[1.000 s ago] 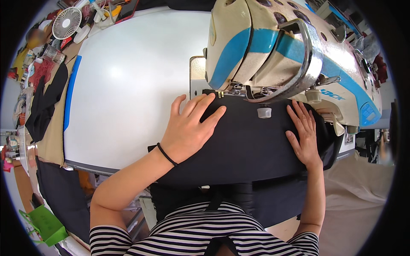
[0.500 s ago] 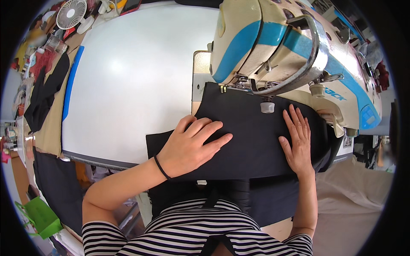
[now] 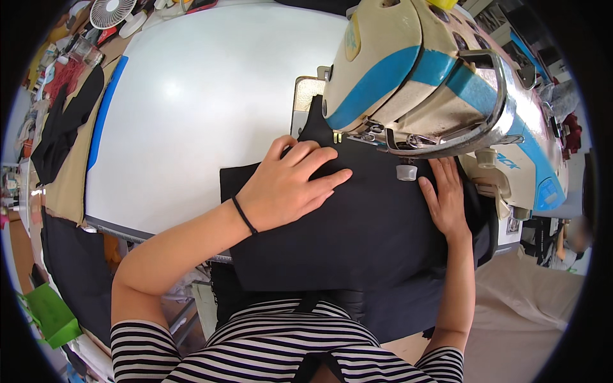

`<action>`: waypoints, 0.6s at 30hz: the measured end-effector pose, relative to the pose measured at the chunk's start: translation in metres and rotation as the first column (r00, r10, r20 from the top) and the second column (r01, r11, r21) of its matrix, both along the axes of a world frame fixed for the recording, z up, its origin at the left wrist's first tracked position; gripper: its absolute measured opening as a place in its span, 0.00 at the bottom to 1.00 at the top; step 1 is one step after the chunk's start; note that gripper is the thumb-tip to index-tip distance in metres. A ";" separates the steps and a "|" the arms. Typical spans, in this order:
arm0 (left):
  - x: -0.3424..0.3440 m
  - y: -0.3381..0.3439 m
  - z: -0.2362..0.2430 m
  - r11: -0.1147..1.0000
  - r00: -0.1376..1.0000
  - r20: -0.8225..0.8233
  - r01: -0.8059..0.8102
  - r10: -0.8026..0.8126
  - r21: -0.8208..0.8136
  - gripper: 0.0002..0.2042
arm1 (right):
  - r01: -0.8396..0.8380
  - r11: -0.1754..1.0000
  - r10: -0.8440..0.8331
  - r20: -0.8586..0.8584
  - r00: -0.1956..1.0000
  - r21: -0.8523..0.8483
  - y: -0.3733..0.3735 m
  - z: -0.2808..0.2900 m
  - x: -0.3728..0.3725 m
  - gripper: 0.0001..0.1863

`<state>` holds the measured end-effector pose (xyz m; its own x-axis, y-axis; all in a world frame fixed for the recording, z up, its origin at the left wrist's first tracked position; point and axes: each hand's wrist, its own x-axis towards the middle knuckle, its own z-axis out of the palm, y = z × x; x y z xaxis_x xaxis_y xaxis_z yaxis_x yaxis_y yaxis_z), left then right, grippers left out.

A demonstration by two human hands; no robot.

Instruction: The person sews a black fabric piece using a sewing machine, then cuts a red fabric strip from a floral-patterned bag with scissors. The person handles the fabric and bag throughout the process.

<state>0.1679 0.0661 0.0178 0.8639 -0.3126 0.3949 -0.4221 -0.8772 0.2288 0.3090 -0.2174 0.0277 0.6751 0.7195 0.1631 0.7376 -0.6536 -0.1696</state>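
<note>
A black fabric piece [image 3: 345, 236] lies on the white sewing table, its far edge under the metal presser foot [image 3: 337, 137] of a cream-and-blue sewing machine [image 3: 383, 89]. My left hand [image 3: 287, 182], with a black band at the wrist, rests on the fabric just nearer than the foot. Its fingers are spread and slightly bent. Flat on the fabric's right part lies my right hand [image 3: 448, 201], the fingertips partly hidden behind the machine's metal guard. The fabric's near edge hangs over the table front towards my lap.
A white tabletop [image 3: 191, 115] with a blue strip [image 3: 107, 115] extends left. Beyond it are black cloth scraps [image 3: 67, 127], a small white fan [image 3: 112, 11] and a green bag [image 3: 52, 316]. Beige cloth [image 3: 517, 293] drapes at the right. A blurred person [image 3: 571, 242] appears at the right edge.
The black fabric has slid away from me past the presser foot. Both hands have moved forward with it, staying on its surface. The machine sits slightly farther right in view.
</note>
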 end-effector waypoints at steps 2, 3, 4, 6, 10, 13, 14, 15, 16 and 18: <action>0.002 -0.001 0.005 1.000 1.000 -0.012 -0.004 0.004 0.019 0.21 | 0.030 0.998 -0.032 0.045 0.998 0.052 -0.016 -0.013 0.008 0.25; 0.007 -0.003 0.005 1.000 1.000 -0.003 0.012 -0.012 0.015 0.21 | 0.016 0.995 -0.018 0.021 1.000 0.094 -0.001 -0.001 0.003 0.25; 0.008 -0.003 0.006 1.000 1.000 -0.001 0.005 -0.005 0.017 0.21 | 0.033 0.990 -0.035 0.012 0.999 0.139 0.002 0.001 -0.003 0.24; 0.003 0.001 0.008 1.000 1.000 0.015 -0.012 0.012 0.018 0.21 | -0.058 0.986 0.039 0.127 0.991 0.157 0.006 0.012 -0.017 0.24; 0.005 -0.002 0.006 0.999 0.999 0.035 -0.026 0.024 0.031 0.21 | 0.156 0.944 -0.249 0.320 0.914 0.291 -0.046 0.025 -0.077 0.27; 0.003 -0.002 0.007 0.999 0.999 0.039 -0.026 0.025 0.046 0.21 | 0.623 0.710 -0.702 0.256 0.665 0.329 -0.114 0.005 -0.090 0.39; 0.004 -0.003 0.007 0.999 0.998 0.054 -0.015 0.013 0.033 0.20 | 0.684 0.681 -0.733 0.242 0.636 0.262 -0.145 -0.008 -0.087 0.36; 0.006 -0.004 0.007 1.000 0.997 0.073 0.002 -0.003 0.021 0.20 | 0.675 0.686 -0.726 0.186 0.662 0.272 -0.172 -0.021 -0.083 0.30; 0.007 -0.003 0.005 1.000 0.997 0.073 0.012 -0.012 0.011 0.19 | 0.742 0.632 -0.772 0.093 0.629 0.225 -0.177 -0.016 -0.077 0.22; 0.006 0.000 0.004 1.000 0.998 0.067 0.013 -0.015 0.024 0.19 | 0.726 0.634 -0.765 0.077 0.639 0.266 -0.162 -0.001 -0.079 0.14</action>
